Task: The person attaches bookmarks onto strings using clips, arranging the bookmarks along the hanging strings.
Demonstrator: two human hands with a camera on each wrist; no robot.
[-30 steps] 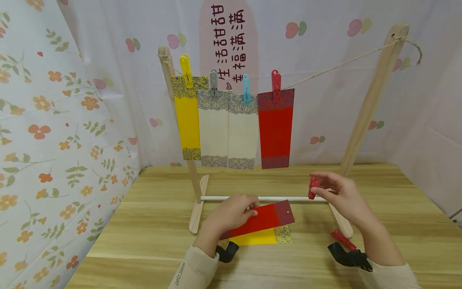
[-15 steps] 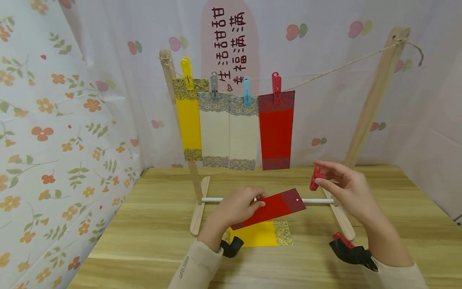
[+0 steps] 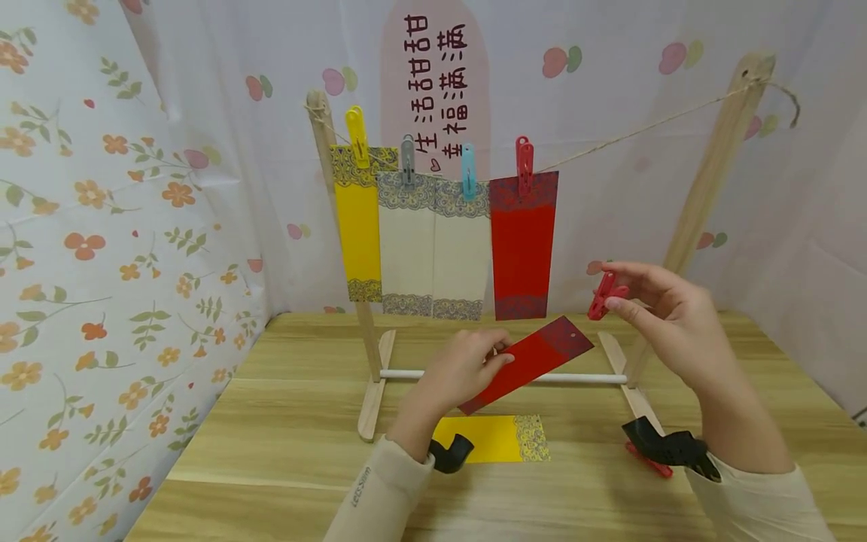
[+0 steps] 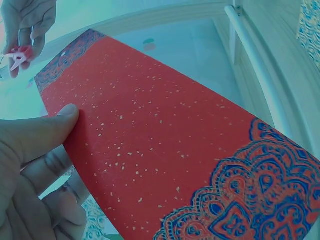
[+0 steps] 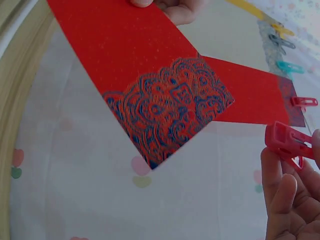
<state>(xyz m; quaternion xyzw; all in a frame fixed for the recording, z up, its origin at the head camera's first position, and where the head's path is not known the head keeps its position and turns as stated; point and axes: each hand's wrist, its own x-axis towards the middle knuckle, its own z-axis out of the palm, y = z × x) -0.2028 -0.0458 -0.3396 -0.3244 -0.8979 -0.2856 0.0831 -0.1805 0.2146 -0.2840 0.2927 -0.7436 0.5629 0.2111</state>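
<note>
My left hand (image 3: 467,365) pinches a red paper bookmark (image 3: 535,360) by its long edge, thumb on the front face. The card is raised and tilted, its patterned end with a small hole pointing up and right. In the left wrist view the gold-flecked red face and blue lace pattern fill much of the picture. My right hand (image 3: 670,324) pinches a red clothespin (image 3: 606,295) between thumb and fingers, right of the card and lower than the string. From the string hang a yellow card (image 3: 359,233), two cream cards (image 3: 433,248) and a red card (image 3: 521,248), each under a clothespin.
Another yellow card (image 3: 501,439) lies on the wooden table (image 3: 271,467) below my left hand. A spare red clothespin (image 3: 650,461) lies under my right wrist. A wooden post (image 3: 711,173) and a thin string (image 3: 643,134) stand at the right; a white rod (image 3: 569,378) joins the stand's feet.
My left hand has lifted the red bookmark off the yellow card, up and to the right. My right hand has risen with its clothespin.
</note>
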